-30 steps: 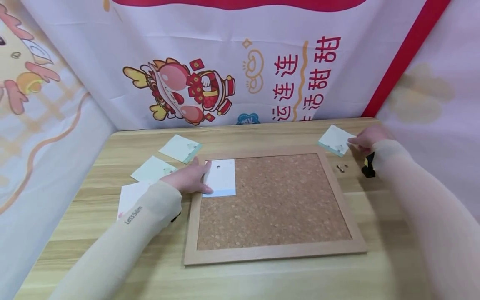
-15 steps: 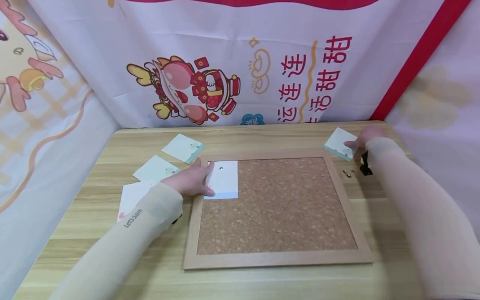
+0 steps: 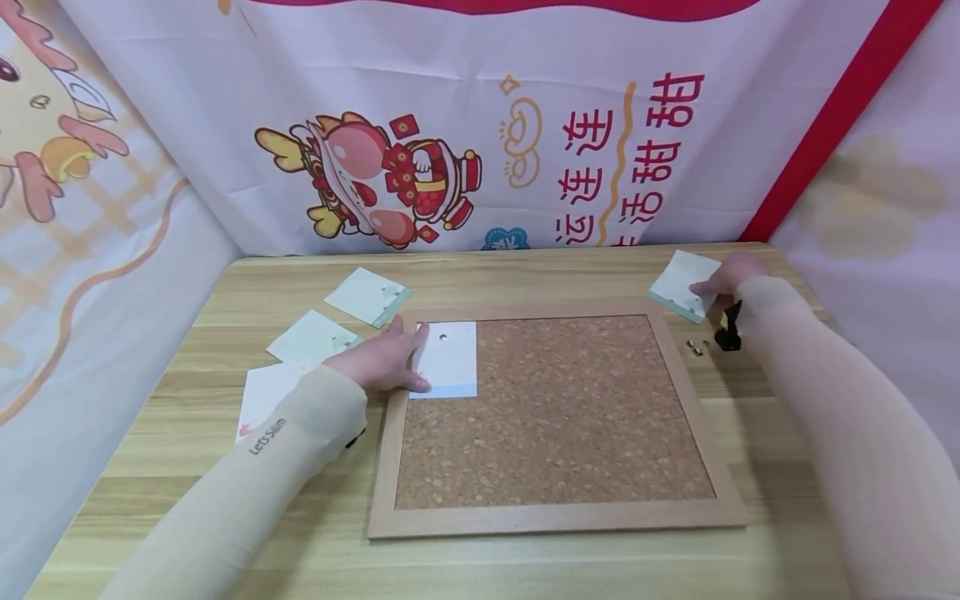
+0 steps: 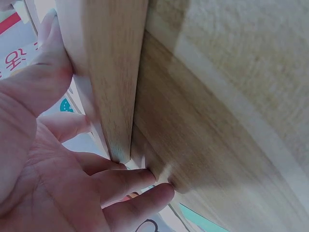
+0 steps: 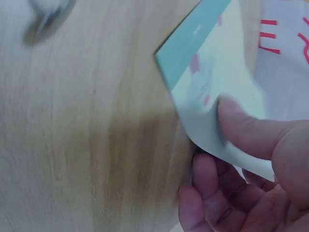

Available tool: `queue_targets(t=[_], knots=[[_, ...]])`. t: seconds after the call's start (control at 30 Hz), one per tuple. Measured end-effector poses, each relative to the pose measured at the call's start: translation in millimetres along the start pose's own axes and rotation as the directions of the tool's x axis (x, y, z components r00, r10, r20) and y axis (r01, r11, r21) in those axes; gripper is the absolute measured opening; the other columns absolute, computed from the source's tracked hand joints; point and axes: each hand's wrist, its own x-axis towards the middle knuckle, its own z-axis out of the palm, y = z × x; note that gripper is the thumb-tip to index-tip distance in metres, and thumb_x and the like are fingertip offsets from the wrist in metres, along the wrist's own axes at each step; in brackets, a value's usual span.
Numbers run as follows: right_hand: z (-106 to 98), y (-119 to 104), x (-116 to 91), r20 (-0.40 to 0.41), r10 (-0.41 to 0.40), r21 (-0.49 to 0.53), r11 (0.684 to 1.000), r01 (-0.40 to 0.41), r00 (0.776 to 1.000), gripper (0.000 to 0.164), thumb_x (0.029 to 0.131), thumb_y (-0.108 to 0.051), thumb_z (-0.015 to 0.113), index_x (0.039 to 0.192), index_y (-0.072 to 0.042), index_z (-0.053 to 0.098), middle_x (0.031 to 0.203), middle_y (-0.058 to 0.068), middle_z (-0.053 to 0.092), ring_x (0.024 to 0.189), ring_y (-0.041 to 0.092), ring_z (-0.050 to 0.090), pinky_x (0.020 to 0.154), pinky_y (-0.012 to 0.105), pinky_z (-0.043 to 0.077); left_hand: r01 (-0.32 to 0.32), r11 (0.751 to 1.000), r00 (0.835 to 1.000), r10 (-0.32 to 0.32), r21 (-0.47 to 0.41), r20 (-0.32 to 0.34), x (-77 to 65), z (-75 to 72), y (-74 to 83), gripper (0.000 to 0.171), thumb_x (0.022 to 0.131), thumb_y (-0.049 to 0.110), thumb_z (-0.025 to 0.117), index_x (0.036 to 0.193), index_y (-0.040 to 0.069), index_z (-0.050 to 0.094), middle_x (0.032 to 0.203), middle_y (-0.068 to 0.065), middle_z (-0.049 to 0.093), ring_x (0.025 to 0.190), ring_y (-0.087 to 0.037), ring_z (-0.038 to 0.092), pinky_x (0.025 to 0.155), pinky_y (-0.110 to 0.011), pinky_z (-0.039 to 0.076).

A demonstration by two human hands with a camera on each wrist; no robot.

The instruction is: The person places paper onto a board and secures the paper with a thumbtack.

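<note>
My right hand [image 3: 737,277] pinches the edge of a pale green sticky note [image 3: 681,285] at the back right of the table. In the right wrist view, the thumb lies on top of the note [image 5: 212,96], fingers underneath, and the paper bends upward. My left hand [image 3: 384,357] rests on the upper left corner of a framed cork board [image 3: 555,417], fingers fairly straight. Its fingertips touch a white, blue-edged note [image 3: 452,367] lying on the cork, with a small metal thumbtack [image 3: 443,337] near the top. In the left wrist view, the left fingers [image 4: 130,191] reach past the wooden frame [image 4: 113,72].
Left of the board lie two pale green notes [image 3: 367,296] and a white sheet [image 3: 270,392], partly under the left sleeve. Several small metal tacks [image 3: 697,347] sit right of the frame, near a black wrist mount [image 3: 727,333]. Printed cloth [image 3: 450,67] hangs behind the table.
My right thumb has moved farther onto the green note, which now curls up at the held edge. The left hand stays at the board's corner. The head view has shifted slightly.
</note>
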Motion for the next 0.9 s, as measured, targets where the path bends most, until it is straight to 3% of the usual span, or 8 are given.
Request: queue_targets(t=[0.13, 0.3, 0.37, 0.57, 0.73, 0.9], knots=[[-6, 3, -8, -0.067, -0.061, 0.153, 0.986, 0.070, 0.996, 0.038, 0.085, -0.022, 0.075, 0.090, 0.010, 0.056, 0.065, 0.013, 0.056, 0.059, 0.022, 0.056, 0.057, 0.034, 0.047, 0.002, 1.000, 1.000, -0.002, 0.003, 0.000, -1.2, -0.3, 0.0, 0.099, 0.088, 0.044, 0.071, 0.160, 0.011, 0.011, 0.158, -0.032, -0.006, 0.147, -0.044, 0.007, 0.114, -0.057, 0.018], [-20, 9, -20, -0.162, -0.076, 0.465, 0.873, 0.144, 0.984, 0.038, 0.083, -0.002, 0.068, 0.112, 0.015, 0.051, 0.071, 0.007, 0.059, 0.056, 0.017, 0.061, 0.058, 0.034, 0.056, 0.003, 1.000, 1.000, -0.003, -0.004, -0.002, -2.7, -0.4, 0.3, 0.098, 0.089, 0.044, 0.070, 0.160, 0.013, 0.010, 0.159, -0.031, -0.006, 0.147, -0.043, 0.007, 0.115, -0.056, 0.018], [-26, 11, -29, -0.193, -0.093, 0.502, 0.846, 0.180, 0.977, 0.040, 0.085, -0.002, 0.066, 0.116, 0.015, 0.050, 0.077, 0.006, 0.061, 0.059, 0.015, 0.063, 0.061, 0.034, 0.057, -0.008, 1.000, 1.000, 0.008, -0.011, -0.006, -3.6, -0.1, 0.1, 0.097, 0.090, 0.043, 0.070, 0.160, 0.011, 0.010, 0.159, -0.032, -0.006, 0.147, -0.043, 0.006, 0.115, -0.056, 0.017], [-40, 11, -60, -0.267, -0.121, 0.517, 0.819, 0.248, 0.956, 0.038, 0.089, -0.012, 0.071, 0.111, 0.011, 0.051, 0.083, 0.000, 0.058, 0.062, 0.004, 0.062, 0.060, 0.022, 0.054, -0.025, 0.999, 1.000, 0.025, -0.029, -0.014, -6.1, 1.5, -1.5, 0.095, 0.091, 0.040, 0.070, 0.159, 0.009, 0.011, 0.158, -0.033, -0.006, 0.147, -0.044, 0.003, 0.115, -0.056, 0.015], [-49, 8, -91, -0.275, -0.138, 0.506, 0.821, 0.265, 0.952, 0.048, 0.092, -0.027, 0.071, 0.119, 0.010, 0.055, 0.082, -0.005, 0.060, 0.067, 0.001, 0.061, 0.062, 0.019, 0.052, -0.022, 1.000, 1.000, 0.021, -0.022, -0.023, -5.1, 2.4, -1.8, 0.097, 0.091, 0.041, 0.071, 0.160, 0.010, 0.011, 0.159, -0.032, -0.005, 0.147, -0.043, 0.004, 0.115, -0.057, 0.014], [-50, 3, -124, -0.273, -0.144, 0.501, 0.823, 0.268, 0.951, 0.062, 0.088, -0.043, 0.074, 0.129, 0.001, 0.060, 0.086, -0.015, 0.065, 0.077, 0.000, 0.062, 0.067, 0.021, 0.049, -0.026, 1.000, 0.999, 0.026, -0.010, -0.028, -5.5, 2.2, -0.5, 0.097, 0.090, 0.042, 0.071, 0.159, 0.009, 0.011, 0.159, -0.032, -0.004, 0.147, -0.043, 0.004, 0.115, -0.056, 0.014]])
